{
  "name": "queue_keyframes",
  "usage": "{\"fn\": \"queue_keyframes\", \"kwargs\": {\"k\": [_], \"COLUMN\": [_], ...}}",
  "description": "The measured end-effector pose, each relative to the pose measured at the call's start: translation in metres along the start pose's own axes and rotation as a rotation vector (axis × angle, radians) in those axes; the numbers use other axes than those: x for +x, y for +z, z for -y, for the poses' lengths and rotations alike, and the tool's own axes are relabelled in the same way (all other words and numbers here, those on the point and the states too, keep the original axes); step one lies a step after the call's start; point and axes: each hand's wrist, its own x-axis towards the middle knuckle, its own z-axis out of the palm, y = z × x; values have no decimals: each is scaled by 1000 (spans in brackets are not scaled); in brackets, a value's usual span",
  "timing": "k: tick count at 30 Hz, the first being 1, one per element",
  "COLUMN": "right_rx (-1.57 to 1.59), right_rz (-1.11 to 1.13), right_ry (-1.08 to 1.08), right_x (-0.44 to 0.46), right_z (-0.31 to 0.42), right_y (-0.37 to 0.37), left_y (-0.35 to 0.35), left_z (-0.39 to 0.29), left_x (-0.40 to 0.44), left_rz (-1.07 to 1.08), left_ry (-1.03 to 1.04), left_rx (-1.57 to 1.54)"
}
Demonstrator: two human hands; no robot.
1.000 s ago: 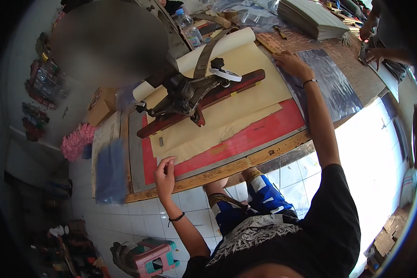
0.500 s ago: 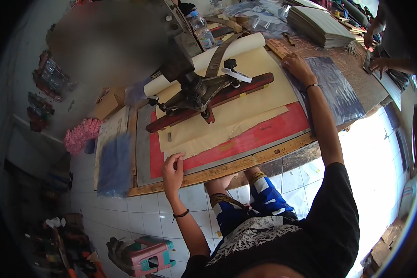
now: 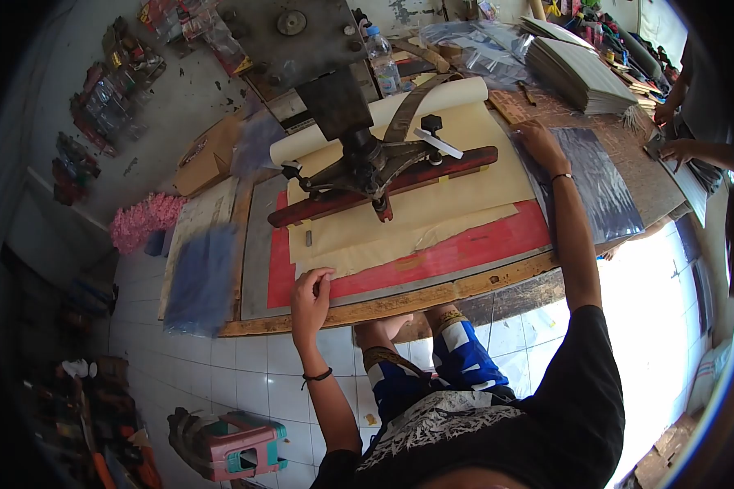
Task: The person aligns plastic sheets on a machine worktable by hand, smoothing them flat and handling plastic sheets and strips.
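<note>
My left hand (image 3: 310,306) is at the front edge of the work board, over the near corner of a red sheet (image 3: 473,246). Its fingers are curled against the thumb; what they hold, if anything, is hidden. My right hand (image 3: 540,147) lies with its fingers on the far left corner of a stack of dark, shiny plastic sheets (image 3: 597,183). Between the hands, tan paper (image 3: 432,208) covers much of the red sheet. Above it, a dark metal bracket (image 3: 375,167) with knobs carries a long red bar (image 3: 457,165).
A white roll (image 3: 302,147) lies behind the bar. A water bottle (image 3: 383,61) stands at the back, near stacked boards (image 3: 583,73). Blue plastic sheets (image 3: 200,281) hang over the left side. At right, another person's hand (image 3: 677,151) is over a pale panel. A pink stool (image 3: 240,448) stands below.
The view has shifted, showing the machine head more clearly at upper left. Both my hands keep nearly the same places on the work surface.
</note>
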Motion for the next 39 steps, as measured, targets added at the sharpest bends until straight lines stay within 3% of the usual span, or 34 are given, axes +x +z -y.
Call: {"fn": "queue_keyframes", "kwargs": {"k": [3, 15, 27, 30, 33, 36, 39], "right_rx": [-24, -7, -59, -31, -44, -50, -21], "right_rz": [151, 160, 155, 133, 143, 165, 133], "right_ry": [27, 101, 73, -54, -2, -91, -18], "right_x": [3, 2, 5, 8, 5, 8, 7], "right_z": [-3, -1, -1, -5, 6, -1, 7], "right_y": [-4, -9, -10, -5, -13, -13, -18], "left_y": [0, 1, 1, 1, 1, 1, -2], "left_z": [2, 3, 2, 2, 1, -1, 0], "left_x": [0, -3, 1, 1, 0, 3, -2], "left_rz": [-3, -10, -25, -24, -21, -18, 0], "left_ry": [6, -23, 27, 17, 16, 10, -26], "left_rx": [2, -10, 20, 28, 32, 29, 21]}}
